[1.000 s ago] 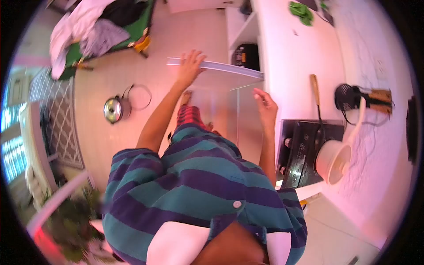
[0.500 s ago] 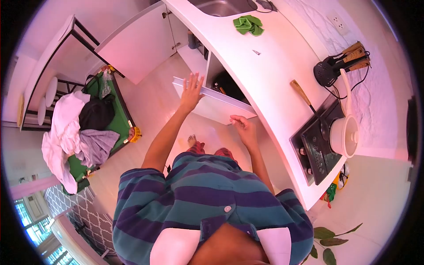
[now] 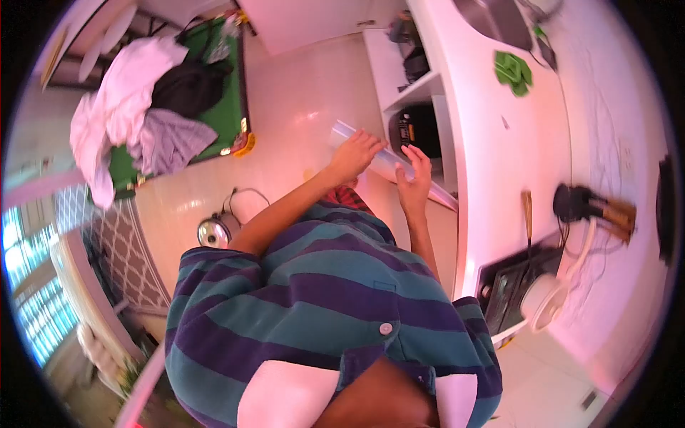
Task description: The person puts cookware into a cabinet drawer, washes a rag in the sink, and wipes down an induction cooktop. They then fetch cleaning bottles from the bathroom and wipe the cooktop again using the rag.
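Observation:
My left hand [image 3: 357, 154] rests on the top edge of an open white cabinet door [image 3: 389, 162], its fingers stretched over the edge. Just right of it, my right hand [image 3: 416, 177] is raised near the same door with its fingers apart and nothing in them. Behind the door, the cabinet [image 3: 439, 107] stands open, and a black object [image 3: 421, 131] sits in its lower compartment. Other dark items [image 3: 410, 53] are in the compartment farther up.
On the white counter [image 3: 492, 150] are a green cloth [image 3: 513, 73], a black cooktop [image 3: 504, 291], a cream pot [image 3: 544, 303] and black utensils [image 3: 574, 204]. A green table [image 3: 232, 100] with clothes stands left. A metal-lidded appliance [image 3: 213, 232] sits on the floor.
The view has turned, and the counter now stands more upright in it. The cabinet door looks closer to the cabinet. My hands are nearer each other, and the floor appliance has come into view.

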Demonstrator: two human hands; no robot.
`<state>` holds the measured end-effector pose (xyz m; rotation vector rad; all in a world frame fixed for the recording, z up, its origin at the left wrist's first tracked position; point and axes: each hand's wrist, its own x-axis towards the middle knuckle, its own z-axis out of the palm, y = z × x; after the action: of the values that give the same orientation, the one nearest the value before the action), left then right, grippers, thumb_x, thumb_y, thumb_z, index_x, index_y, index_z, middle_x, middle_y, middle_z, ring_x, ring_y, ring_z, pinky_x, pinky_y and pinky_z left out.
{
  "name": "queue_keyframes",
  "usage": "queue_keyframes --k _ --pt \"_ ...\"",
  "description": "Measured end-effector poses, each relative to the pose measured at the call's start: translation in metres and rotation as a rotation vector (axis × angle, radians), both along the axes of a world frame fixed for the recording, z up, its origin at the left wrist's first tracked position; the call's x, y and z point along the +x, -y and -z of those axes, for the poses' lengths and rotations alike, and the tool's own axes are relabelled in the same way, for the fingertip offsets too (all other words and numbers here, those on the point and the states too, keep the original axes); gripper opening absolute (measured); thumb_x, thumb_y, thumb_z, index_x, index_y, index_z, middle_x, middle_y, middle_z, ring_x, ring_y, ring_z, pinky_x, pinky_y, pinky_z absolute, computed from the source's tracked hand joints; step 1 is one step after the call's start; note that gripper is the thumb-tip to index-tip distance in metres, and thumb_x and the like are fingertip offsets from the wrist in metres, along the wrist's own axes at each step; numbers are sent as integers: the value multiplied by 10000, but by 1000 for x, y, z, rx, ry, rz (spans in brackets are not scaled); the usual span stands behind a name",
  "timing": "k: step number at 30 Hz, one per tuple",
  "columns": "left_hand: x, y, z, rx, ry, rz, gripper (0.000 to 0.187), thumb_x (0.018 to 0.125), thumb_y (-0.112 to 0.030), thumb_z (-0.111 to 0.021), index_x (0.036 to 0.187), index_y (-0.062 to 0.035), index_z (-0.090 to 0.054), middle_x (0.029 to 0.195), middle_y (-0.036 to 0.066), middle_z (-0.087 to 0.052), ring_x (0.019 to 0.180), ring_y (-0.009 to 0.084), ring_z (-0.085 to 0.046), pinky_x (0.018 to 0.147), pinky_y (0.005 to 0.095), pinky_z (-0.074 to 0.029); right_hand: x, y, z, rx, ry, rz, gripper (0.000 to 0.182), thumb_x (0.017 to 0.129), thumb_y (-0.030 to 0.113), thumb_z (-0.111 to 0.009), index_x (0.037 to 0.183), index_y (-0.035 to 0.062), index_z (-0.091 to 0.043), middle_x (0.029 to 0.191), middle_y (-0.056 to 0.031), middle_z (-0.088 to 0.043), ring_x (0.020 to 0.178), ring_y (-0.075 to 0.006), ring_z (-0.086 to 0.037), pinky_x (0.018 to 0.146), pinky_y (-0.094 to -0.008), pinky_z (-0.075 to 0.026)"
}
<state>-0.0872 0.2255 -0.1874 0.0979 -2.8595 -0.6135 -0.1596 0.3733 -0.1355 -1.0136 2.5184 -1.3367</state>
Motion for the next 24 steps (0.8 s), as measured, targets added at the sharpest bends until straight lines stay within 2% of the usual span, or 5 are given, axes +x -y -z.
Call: queue_keyframes --k 6,9,18,21,24 --pt "111 2 -41 -27 -9 -564 511 720 -260 -633 1174 -104 -456 1174 106 -459 1118 294 -415 957 408 -308 40 17 46 271 -230 -320 290 773 273 -599 1022 125 -594 1027 -53 -552 1014 -230 -477 926 -392 -289" --pt "176 -9 -15 181 -65 -920 460 740 -240 -617 1148 -82 -475 1177 118 -453 1116 315 -412 936 419 -329 62 7 50 300 -278 -483 249 773 301 -599 959 137 -623 966 -19 -576 976 -201 -497 917 -382 -292" --pt "390 -51 124 715 130 -1057 322 752 -140 -612 1047 -23 -557 1006 135 -578 887 245 -562 766 334 -456 103 -16 63 414 -205 -269 176 794 249 -573 903 123 -629 916 -30 -587 899 -215 -510 867 -379 -307" --pt "456 -50 141 890 321 -1002 325 760 -168 -614 1045 -20 -559 996 133 -586 872 222 -574 743 324 -468 132 -20 65 330 -381 -110 226 782 261 -572 966 134 -599 975 -32 -569 942 -212 -488 897 -396 -273" --pt "527 -47 140 915 268 -1161 311 760 -211 -614 1025 -51 -581 979 128 -605 843 218 -602 721 317 -476 172 -15 47 237 -450 -261 271 782 249 -552 1026 132 -561 1024 -30 -546 975 -207 -465 925 -412 -239"
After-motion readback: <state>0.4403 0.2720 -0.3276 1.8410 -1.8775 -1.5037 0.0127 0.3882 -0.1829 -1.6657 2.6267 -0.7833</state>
